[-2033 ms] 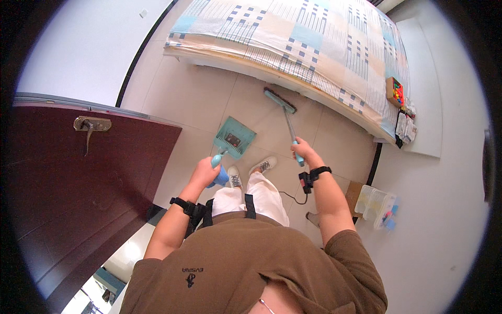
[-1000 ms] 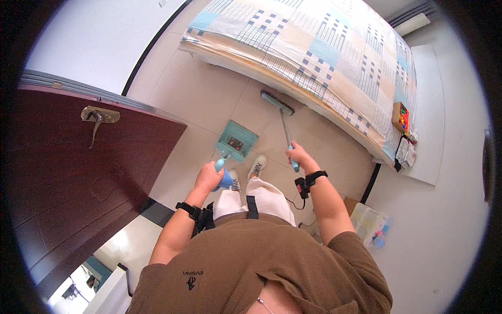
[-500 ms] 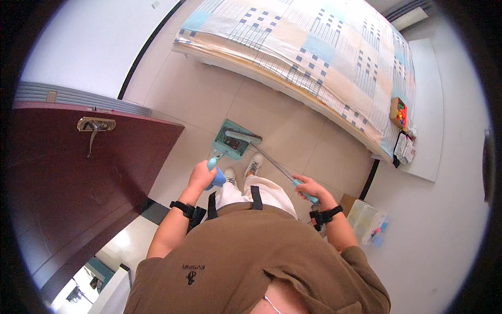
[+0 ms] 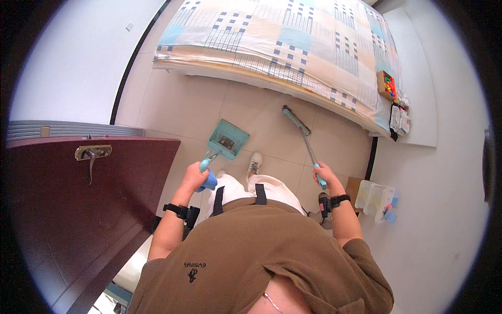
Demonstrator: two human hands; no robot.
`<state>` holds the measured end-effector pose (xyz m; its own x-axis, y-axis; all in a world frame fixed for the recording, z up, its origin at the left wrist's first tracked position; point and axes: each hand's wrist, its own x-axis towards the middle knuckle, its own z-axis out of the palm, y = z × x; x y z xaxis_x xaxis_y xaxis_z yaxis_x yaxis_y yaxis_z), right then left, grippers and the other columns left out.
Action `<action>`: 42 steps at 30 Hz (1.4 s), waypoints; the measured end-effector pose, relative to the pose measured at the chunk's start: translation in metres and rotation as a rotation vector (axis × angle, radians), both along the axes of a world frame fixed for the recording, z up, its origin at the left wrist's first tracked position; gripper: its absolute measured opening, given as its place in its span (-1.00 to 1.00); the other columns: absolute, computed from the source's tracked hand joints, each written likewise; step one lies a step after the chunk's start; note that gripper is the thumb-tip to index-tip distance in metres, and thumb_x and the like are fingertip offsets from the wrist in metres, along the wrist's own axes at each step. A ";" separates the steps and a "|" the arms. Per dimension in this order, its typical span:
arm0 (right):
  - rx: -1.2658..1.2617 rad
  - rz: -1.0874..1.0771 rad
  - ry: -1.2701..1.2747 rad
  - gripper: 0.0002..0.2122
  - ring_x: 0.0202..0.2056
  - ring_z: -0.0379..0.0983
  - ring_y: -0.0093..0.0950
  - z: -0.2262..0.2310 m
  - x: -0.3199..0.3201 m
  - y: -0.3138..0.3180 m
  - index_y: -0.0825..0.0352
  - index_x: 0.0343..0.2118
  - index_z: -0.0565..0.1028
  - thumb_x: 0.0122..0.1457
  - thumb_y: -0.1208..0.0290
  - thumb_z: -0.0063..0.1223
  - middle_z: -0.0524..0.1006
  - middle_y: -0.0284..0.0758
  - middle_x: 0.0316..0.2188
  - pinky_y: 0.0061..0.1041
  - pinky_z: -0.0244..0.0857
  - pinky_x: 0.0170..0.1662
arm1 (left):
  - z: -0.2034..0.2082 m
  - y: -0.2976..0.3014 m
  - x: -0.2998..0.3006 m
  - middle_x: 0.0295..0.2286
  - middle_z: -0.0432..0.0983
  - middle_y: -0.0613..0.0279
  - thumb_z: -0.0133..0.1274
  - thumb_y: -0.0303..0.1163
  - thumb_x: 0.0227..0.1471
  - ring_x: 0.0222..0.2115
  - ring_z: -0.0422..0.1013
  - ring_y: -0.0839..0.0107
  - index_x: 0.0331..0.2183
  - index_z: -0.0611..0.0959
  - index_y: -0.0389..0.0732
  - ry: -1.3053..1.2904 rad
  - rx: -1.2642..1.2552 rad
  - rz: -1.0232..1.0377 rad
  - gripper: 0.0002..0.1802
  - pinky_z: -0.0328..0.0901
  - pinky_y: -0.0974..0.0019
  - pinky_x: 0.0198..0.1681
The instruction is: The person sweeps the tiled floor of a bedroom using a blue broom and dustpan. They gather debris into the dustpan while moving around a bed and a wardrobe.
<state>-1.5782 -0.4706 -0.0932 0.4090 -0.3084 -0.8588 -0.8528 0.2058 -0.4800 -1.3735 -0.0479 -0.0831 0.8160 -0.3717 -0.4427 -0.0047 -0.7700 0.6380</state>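
Observation:
My left hand (image 4: 194,177) is closed round the handle of a teal dustpan (image 4: 235,137), held out over the floor ahead of my feet. A small dark piece (image 4: 226,142) lies in the pan. Bunched blue cloth (image 4: 209,181) hangs at the same hand; how it is held is hidden. My right hand (image 4: 325,174) grips the light-blue end of a broom (image 4: 309,148) with a grey metal stick. Its dark-bristled head is off to the right of the dustpan, near the side of the bed.
A bed (image 4: 251,47) with a patterned cover stands ahead, bearing a box of colourful pieces (image 4: 387,85). At the left is a dark red door (image 4: 83,209) with a metal handle. Clear plastic containers (image 4: 374,199) sit by the right wall, near a dark device (image 4: 324,205).
The broom has swung right, its head leaving the dustpan for the floor near the bed. My right hand moved right and forward; the view of the room shifted. The dark piece stays in the pan.

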 end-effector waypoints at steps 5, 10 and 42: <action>-0.010 -0.265 -0.070 -0.75 -0.70 0.24 -0.55 -0.034 0.005 0.027 0.39 -0.28 0.23 -0.11 0.57 -0.16 0.27 -0.36 -0.65 -0.57 0.16 -0.68 | 0.006 0.003 0.019 -0.52 0.42 -0.14 -0.07 -0.32 -0.25 -0.43 0.36 -0.03 -0.51 0.48 -0.34 -0.015 0.011 -0.113 -0.75 0.26 0.13 -0.37; 0.202 -0.482 -0.128 -0.83 -0.69 0.25 -0.55 -0.050 0.035 0.117 0.34 -0.39 0.21 -0.10 0.57 -0.17 0.27 -0.37 -0.66 -0.58 0.17 -0.68 | -0.003 0.011 0.046 -0.55 0.41 -0.14 -0.08 -0.33 -0.24 -0.47 0.36 -0.01 -0.53 0.47 -0.35 -0.013 -0.021 -0.187 -0.75 0.25 0.15 -0.42; 0.004 -0.519 -0.033 -0.37 -0.70 0.26 -0.53 -0.049 -0.121 0.211 0.34 0.11 -0.04 -0.10 0.55 -0.16 0.34 -0.33 -0.65 -0.54 0.22 -0.64 | 0.005 -0.001 -0.016 -0.59 0.40 -0.15 -0.07 -0.29 -0.27 -0.50 0.35 -0.04 -0.56 0.46 -0.38 0.033 -0.047 -0.561 -0.71 0.24 0.13 -0.44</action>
